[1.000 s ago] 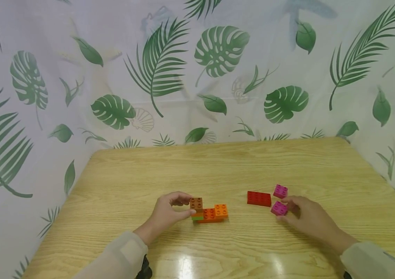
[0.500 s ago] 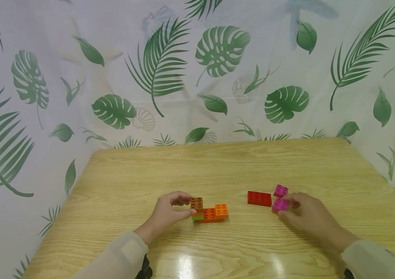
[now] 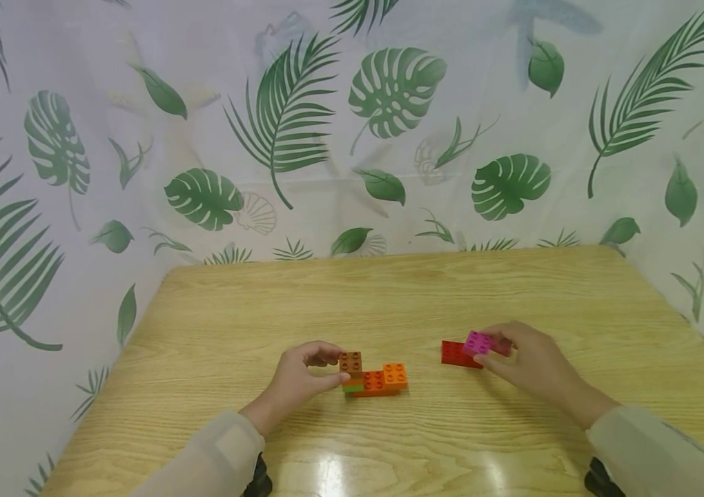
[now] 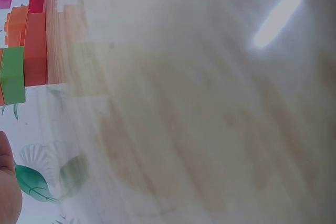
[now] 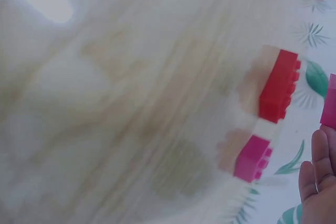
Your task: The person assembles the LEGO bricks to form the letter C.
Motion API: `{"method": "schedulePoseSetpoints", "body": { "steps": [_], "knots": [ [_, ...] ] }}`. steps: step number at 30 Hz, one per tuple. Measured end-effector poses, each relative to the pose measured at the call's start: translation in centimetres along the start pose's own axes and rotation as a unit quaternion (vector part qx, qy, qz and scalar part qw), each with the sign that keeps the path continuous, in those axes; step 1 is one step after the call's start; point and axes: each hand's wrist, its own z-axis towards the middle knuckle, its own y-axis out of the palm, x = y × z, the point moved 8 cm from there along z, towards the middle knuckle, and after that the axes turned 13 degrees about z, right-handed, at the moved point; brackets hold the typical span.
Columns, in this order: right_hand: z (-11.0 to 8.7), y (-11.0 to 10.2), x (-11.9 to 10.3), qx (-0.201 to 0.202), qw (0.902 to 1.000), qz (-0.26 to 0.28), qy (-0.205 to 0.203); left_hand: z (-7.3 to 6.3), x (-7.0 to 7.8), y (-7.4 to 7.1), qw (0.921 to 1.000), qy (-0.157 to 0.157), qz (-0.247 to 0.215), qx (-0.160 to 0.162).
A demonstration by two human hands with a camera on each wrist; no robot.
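My left hand (image 3: 301, 376) pinches the brown toy brick (image 3: 350, 363) between thumb and fingers. That brick tops a small stack with orange and green (image 4: 12, 74) layers, at the left end of a longer orange-red brick (image 3: 373, 382). A lighter orange brick (image 3: 395, 374) sits on its right end. My right hand (image 3: 533, 360) pinches a pink brick (image 3: 477, 343), which is raised off the table near the right end of the red brick (image 3: 453, 353). A second pink brick (image 5: 253, 159) lies on the table, partly hidden behind the right fingers in the head view.
The bricks lie on a wood-grain table (image 3: 234, 304) with a glossy surface. A white leaf-print cloth (image 3: 315, 138) hangs behind it and along both sides. Light glare shows near the table's front.
My right hand has picked up the nearer pink brick and carried it up and left toward the red brick. The left hand and its stack have stayed in place.
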Motion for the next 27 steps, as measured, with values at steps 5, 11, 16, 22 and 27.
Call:
{"method": "schedulePoseSetpoints", "body": {
  "steps": [5, 11, 16, 22, 27],
  "knots": [
    [1.2, 1.0, -1.5, -0.005, 0.9999, 0.011, -0.009, 0.0, 0.0, 0.0, 1.0000, 0.004, -0.004, 0.005],
    [2.6, 2.3, -3.8, -0.003, 0.9987, 0.016, -0.049, 0.1, 0.0, 0.1, 0.9999, 0.012, 0.006, 0.006],
    [3.5, 3.3, -5.7, -0.001, 0.9944, 0.026, -0.103, 0.2, 0.0, 0.0, 0.9999, 0.014, 0.006, 0.004],
    [4.6, 4.5, -7.7, -0.005, 0.9886, 0.042, -0.145, 0.3, 0.0, -0.1, 0.9999, 0.012, 0.001, -0.001],
    [5.2, 5.5, -9.3, -0.021, 0.9865, 0.060, -0.151, 0.3, 0.2, -0.2, 0.9999, 0.014, -0.003, 0.002]
  ]
}}
